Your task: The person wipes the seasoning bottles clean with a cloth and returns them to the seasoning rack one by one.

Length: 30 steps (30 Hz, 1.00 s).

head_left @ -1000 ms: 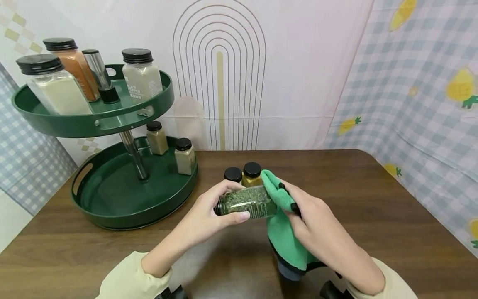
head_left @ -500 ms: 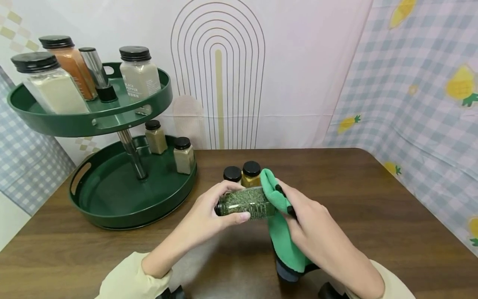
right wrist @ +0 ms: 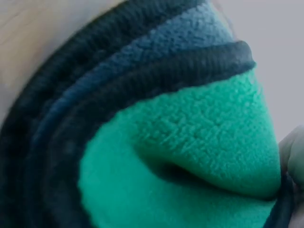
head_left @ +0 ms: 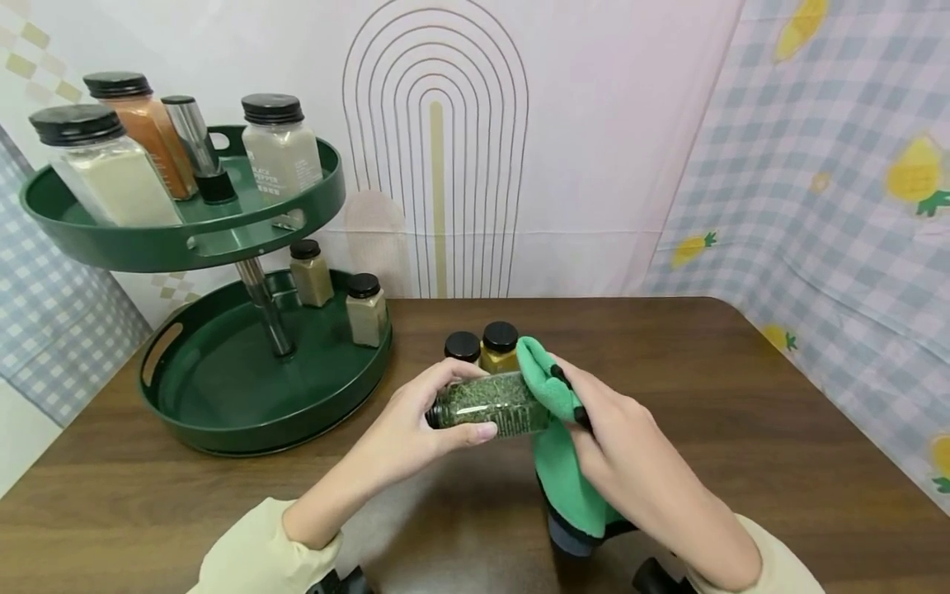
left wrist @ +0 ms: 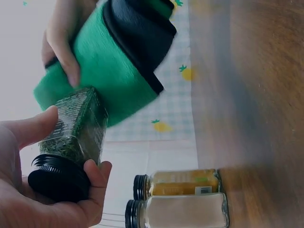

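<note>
A clear jar of dried green herbs [head_left: 490, 404] lies on its side in the air, gripped by my left hand [head_left: 426, 417] near its black lid [left wrist: 59, 178]. My right hand [head_left: 616, 437] holds a folded green cloth [head_left: 567, 470] with dark trim against the jar's base end. In the left wrist view the cloth [left wrist: 111, 71] covers that end, and the thumb of my left hand [left wrist: 28, 190] lies along the jar's printed side. The right wrist view is filled by the cloth [right wrist: 199, 133], which hides the jar there.
Behind the hands stand a yellow spice jar [left wrist: 185, 183] and a pale spice jar [left wrist: 185, 211], both black-lidded. A two-tier green rack [head_left: 223, 429] at the left bears several jars and a silver-and-black cylinder [head_left: 199, 148]. The wooden table [head_left: 705, 371] meets a curtain-like backdrop.
Very little differs. My right hand and the cloth shift slightly at the jar's end, while my left hand keeps the jar in nearly the same place.
</note>
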Tool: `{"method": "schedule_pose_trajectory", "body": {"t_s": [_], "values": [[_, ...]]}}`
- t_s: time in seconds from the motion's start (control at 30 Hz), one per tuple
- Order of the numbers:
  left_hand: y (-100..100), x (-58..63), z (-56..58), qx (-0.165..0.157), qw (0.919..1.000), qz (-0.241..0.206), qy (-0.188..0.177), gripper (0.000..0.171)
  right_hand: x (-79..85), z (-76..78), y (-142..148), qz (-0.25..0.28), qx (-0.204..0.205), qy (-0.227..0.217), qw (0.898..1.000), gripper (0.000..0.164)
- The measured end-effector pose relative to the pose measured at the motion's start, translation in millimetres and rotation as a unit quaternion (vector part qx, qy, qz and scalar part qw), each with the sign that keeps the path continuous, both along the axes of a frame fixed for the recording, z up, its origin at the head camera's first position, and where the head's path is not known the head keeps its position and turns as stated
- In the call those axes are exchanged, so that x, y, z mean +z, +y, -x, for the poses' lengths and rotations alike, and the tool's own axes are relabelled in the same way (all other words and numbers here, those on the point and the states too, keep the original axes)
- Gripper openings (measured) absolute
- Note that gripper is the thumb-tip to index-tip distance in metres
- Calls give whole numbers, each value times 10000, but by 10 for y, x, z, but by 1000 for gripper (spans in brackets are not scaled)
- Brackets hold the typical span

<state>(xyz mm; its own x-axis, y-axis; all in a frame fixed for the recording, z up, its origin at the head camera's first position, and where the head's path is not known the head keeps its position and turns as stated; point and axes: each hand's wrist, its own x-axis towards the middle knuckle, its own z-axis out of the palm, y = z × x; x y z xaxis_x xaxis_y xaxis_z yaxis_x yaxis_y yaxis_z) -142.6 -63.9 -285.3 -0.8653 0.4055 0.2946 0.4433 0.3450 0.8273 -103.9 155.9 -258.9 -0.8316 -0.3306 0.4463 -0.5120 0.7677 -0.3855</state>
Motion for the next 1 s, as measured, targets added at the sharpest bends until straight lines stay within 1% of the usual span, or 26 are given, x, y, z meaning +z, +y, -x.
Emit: {"method": "schedule_pose_trajectory", "body": {"t_s": [0.13, 0.2, 0.3, 0.4, 0.57, 0.67, 0.73, 0.83, 1.0], "values": [[25, -7, -33, 71, 10000, 29, -40, 44, -80, 138, 17, 68, -128, -491, 9987, 52], [31, -18, -34, 152, 9998, 93, 28, 45, -96, 154, 12, 61, -161, -558, 9983, 53], [22, -34, -16, 275, 9993, 188, 195, 45, -78, 101, -16, -7, -153, -454, 9989, 55], [6, -38, 8, 349, 9987, 227, 277, 45, -36, -2, -38, -142, -109, -259, 9995, 59], [-13, -23, 39, 383, 9991, 177, 78, 44, 49, -176, -37, -354, -130, -41, 9993, 66], [-15, -14, 48, 371, 9991, 180, 1, 44, 68, -213, -29, -373, -97, 99, 9992, 66], [-13, -14, 51, 321, 9994, 155, -41, 44, 62, -198, -26, -334, -57, 149, 9993, 65], [-8, -18, 45, 229, 9997, 116, -23, 44, 25, -119, -18, -145, 69, 225, 9996, 62], [6, -8, -3, 139, 9998, 120, 96, 44, -55, 60, 5, 109, 58, -63, 9999, 54]]}}
